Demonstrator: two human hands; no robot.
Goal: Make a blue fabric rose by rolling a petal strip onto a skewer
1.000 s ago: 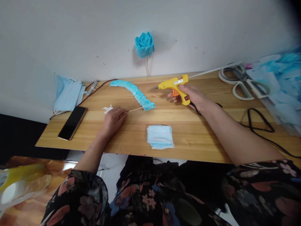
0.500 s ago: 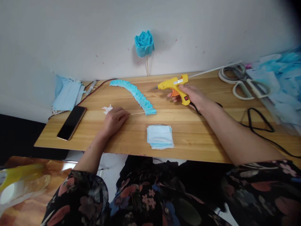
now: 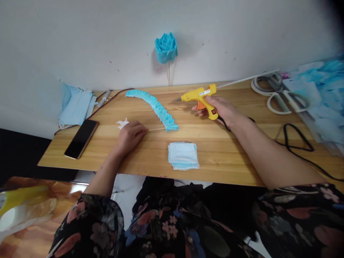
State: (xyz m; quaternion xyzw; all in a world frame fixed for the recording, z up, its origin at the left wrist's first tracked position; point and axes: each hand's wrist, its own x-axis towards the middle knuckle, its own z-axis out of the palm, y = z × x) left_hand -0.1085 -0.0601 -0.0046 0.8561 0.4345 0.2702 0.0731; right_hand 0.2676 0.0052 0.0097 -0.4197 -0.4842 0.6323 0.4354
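Observation:
My left hand [image 3: 131,135] is closed on one end of a thin wooden stick [image 3: 155,129], low over the table. The stick's other end meets the near end of a curved, pleated blue strip [image 3: 158,108] lying on the wood. In my right hand [image 3: 221,109] is a yellow glue gun [image 3: 200,96] with an orange trigger, its nozzle pointing left above the strip's near half. A clear glue stick [image 3: 247,79] juts from its back. Between my forearms lies a stack of pale blue fabric squares [image 3: 183,156]. A white scrap [image 3: 123,123] rests beside my left hand.
A blue flower on a stick [image 3: 166,48] stands against the wall. On the left are a phone [image 3: 82,139] and blue face masks [image 3: 76,107]. Scissors [image 3: 279,95], blue pieces [image 3: 322,93] and a looped black cord [image 3: 298,147] occupy the right side.
Hardly anything differs: the whole view has shifted slightly. Both hands keep their holds on the stick and the glue gun, and the pleated strip stays in place.

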